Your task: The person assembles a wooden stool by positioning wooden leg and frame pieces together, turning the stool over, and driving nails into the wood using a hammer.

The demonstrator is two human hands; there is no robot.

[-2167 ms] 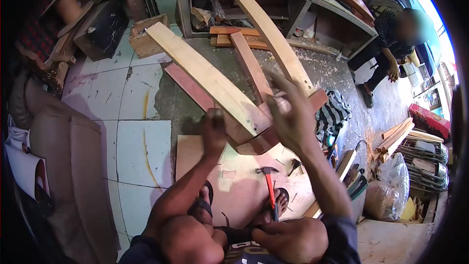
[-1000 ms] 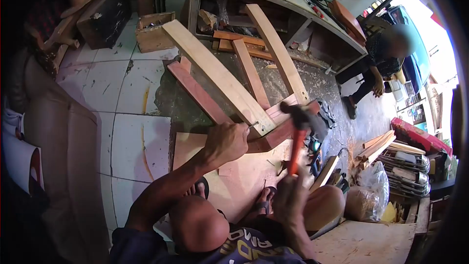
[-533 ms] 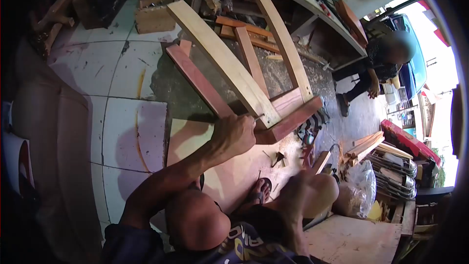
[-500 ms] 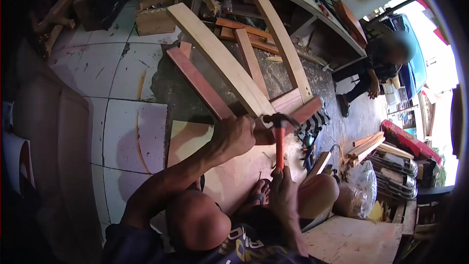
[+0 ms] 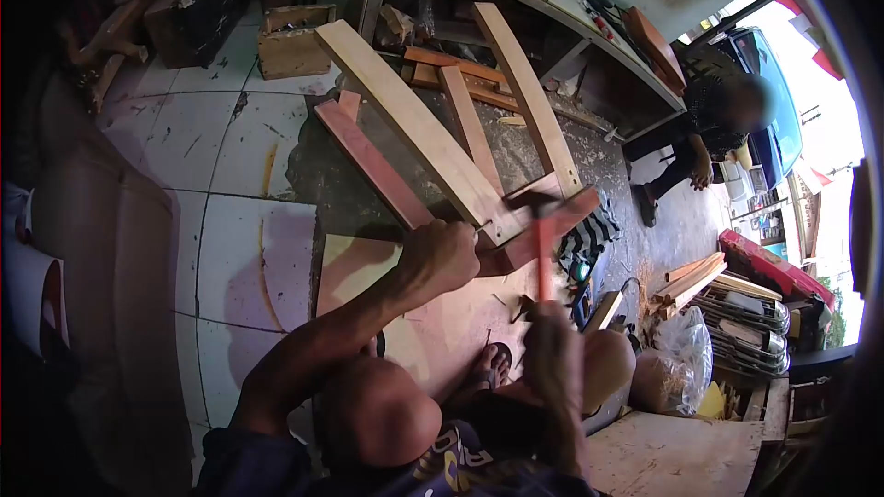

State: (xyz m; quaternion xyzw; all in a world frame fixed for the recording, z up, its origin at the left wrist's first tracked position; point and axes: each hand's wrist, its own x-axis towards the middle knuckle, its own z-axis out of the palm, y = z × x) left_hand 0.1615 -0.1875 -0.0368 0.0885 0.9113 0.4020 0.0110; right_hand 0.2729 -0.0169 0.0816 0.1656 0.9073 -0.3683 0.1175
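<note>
My right hand (image 5: pixel 554 350) is wrapped round the handle of a claw hammer (image 5: pixel 545 258), whose orange shaft and dark head are blurred by motion over the joined wood. My left hand (image 5: pixel 440 256) is closed at the lower end of a pale plank (image 5: pixel 414 124), pinching what looks like a thin nail (image 5: pixel 481 226) against it. That plank and a second pale plank (image 5: pixel 525 83) meet a reddish crosspiece (image 5: pixel 562 221) at their near ends. Another reddish length of wood (image 5: pixel 373 161) runs up and left from beside my left hand.
A light board (image 5: pixel 433 313) with loose nails lies under the frame. At the back stands a workbench (image 5: pixel 589 23) with power tools on top. A small wooden box (image 5: pixel 295 48) rests on the tiles. To the right sits a person (image 5: pixel 709 129), beyond stacked wood strips (image 5: pixel 691 281).
The hammer head has lifted away from the plank's end and moved slightly right, with my right hand shifting right too. My left hand stays at the same joint.
</note>
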